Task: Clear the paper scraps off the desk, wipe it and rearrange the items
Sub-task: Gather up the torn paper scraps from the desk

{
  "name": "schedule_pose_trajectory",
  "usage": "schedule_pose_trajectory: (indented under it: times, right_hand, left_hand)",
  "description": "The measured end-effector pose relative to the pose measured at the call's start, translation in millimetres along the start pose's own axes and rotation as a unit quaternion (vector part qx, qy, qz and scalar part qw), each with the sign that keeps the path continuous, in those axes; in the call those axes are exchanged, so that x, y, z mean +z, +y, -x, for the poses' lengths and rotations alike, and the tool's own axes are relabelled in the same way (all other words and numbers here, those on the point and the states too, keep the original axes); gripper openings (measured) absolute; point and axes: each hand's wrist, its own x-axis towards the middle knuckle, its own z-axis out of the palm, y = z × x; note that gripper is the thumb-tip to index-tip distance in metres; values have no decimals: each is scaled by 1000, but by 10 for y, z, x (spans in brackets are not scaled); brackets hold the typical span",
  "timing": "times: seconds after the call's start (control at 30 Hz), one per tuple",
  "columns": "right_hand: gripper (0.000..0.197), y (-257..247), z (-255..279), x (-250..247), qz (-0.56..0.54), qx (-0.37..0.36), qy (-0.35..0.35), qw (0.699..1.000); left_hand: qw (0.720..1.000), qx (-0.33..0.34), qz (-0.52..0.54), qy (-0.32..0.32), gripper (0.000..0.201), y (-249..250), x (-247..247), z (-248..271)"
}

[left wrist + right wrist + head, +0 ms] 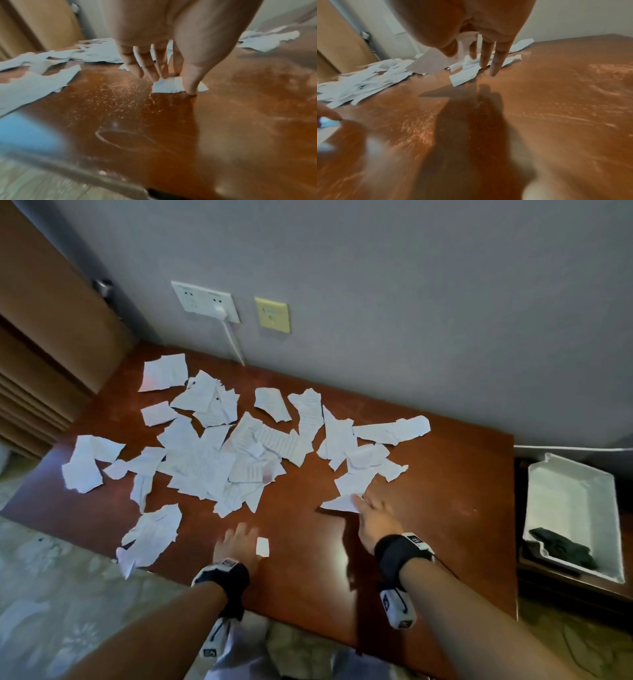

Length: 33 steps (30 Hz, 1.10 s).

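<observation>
- My right hand [376,523] is pinching a triangular scrap [340,503] between thumb and forefinger. Its other fingers [498,62] are reaching straight down onto the torn pieces beneath.
- That scrap is hanging just above the desk [445,508] and casting a shadow there. Its long axis is running left to right, with the tip pointing left.
- My left hand [236,546] is spreading straight fingers over a small scrap [168,86]. The fingertips are at its far edge and the thumb tip is pressing the wood at its near edge. The wrist view is blurring here, so I am reading this hand as unclenched, probably touching rather than pinching.
- The small scrap is lying flat near the desk's front edge. It is roughly rectangular, with its long axis running away from me.
- The other paper scraps [205,460] are sprawling across the left and middle of the desk. They are white, jagged and overlapping, and some are showing printed lines.
- The desk top is showing glossy reddish-brown wood with scuffs.
- A white tray [565,498] is sitting to the right, holding a dark object [561,547].
</observation>
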Motion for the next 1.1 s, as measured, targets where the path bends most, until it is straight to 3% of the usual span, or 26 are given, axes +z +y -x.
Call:
schedule_pose_trajectory:
  times: [0.1, 0.2, 0.37, 0.5, 0.7, 0.9, 1.0, 1.1]
  right_hand:
    - [76, -129, -190, -31, 3, 44, -8, 999]
    - [67, -281, -302, -40, 14, 69, -35, 997]
    - [45, -589, -279, 67, 21, 105, -45, 993]
    - [37, -801, -278, 284, 28, 79, 8, 996]
    - [34, -1060, -427, 486, 9, 34, 29, 999]
    - [63, -1037, -636, 408, 84, 67, 25, 994]
    - [75, -979, -689, 396, 57, 87, 31, 994]
    - [83, -966, -720, 339, 20, 98, 14, 995]
  left_hand:
    - [994, 91, -55, 7, 45, -155, -55, -245]
    - [977, 177, -117, 4, 32, -284, -152, -395]
    - [967, 246, -71, 5, 16, -401, -468, -628]
    - [978, 208, 28, 19, 23, -493, -829, -966]
    - [984, 169, 53, 0, 60, -606, -1120, -1479]
    - [981, 109, -155, 51, 100, -807, -1085, -1659]
    - [990, 61, -128, 5, 113, -847, -1050, -1738]
    - [994, 59, -86, -17, 109, -818, -1046, -1778]
